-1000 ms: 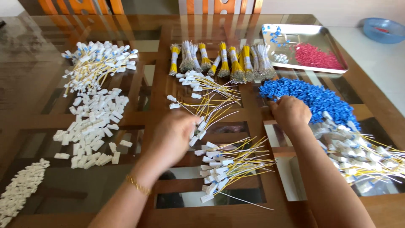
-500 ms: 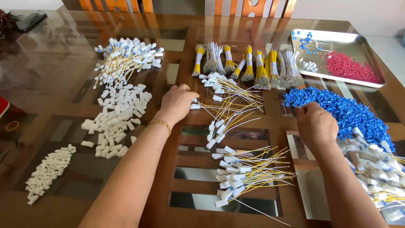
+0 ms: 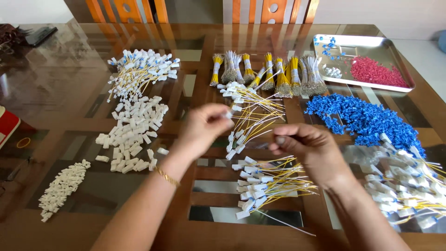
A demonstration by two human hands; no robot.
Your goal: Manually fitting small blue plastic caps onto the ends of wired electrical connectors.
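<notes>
My left hand [image 3: 204,128] is raised over the middle of the glass table and pinches a white connector [image 3: 227,114] with a thin yellow wire attached. My right hand [image 3: 311,148] is just to its right, fingertips pinched together at what looks like the free end of that wire. Under the hands lie two loose heaps of yellow wires with white connectors, one farther away [image 3: 248,104] and one nearer [image 3: 262,181]. A pile of blue plastic housings [image 3: 362,118] sits right of my right hand.
Tied wire bundles [image 3: 267,69] lie at the back centre. A metal tray [image 3: 325,74] holds red pieces [image 3: 376,72]. White housings [image 3: 130,135], a smaller white pile [image 3: 62,188] and blue-tipped wired pieces [image 3: 139,72] lie left. Finished wired connectors [image 3: 404,181] are heaped right.
My left hand has come back from the far wire heap with a connector and lifted toward the centre. My right hand has left the blue pile and moved left to meet it.
</notes>
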